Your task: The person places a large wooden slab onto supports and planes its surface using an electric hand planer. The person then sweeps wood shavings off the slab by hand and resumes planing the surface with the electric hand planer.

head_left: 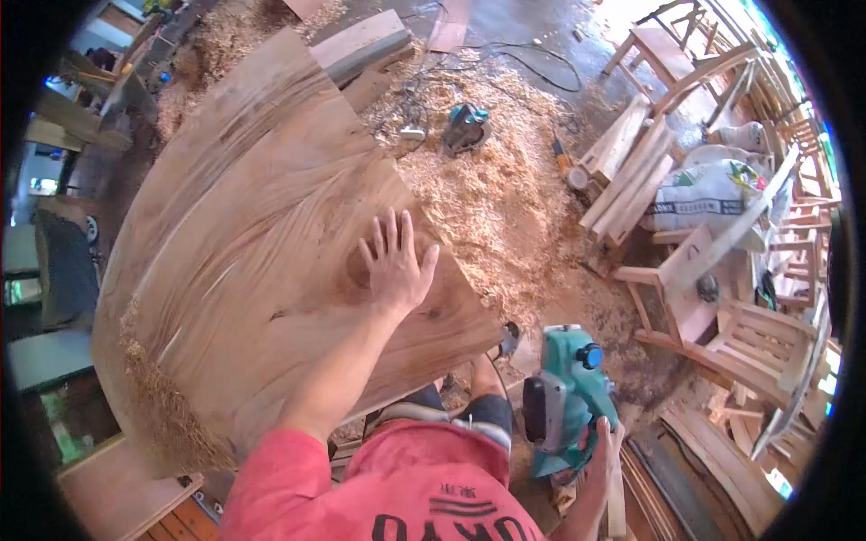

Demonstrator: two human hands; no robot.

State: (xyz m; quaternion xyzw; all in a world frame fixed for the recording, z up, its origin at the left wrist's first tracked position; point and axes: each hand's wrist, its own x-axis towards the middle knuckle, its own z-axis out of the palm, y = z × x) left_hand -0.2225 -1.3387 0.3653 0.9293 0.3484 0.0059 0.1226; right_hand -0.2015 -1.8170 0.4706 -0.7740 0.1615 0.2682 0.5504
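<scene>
My left hand (397,266) lies flat on a large wooden slab (262,207), its fingers spread near a dark knot in the grain. The slab fills the left and middle of the view. To the right of the slab's near corner, my right hand (606,446) is wrapped round the rear handle of a teal electric planer (573,397) with a blue knob. The planer is held beside the slab, not touching it. Curled shavings (171,415) lie along the slab's near left edge.
Wood shavings (496,216) cover the floor beyond the slab, where another teal power tool (466,129) and a black cable (541,61) lie. Wooden pieces (631,180), a white sack (708,194) and wooden chairs (762,347) stand at the right. Long boards (722,460) lie at the lower right.
</scene>
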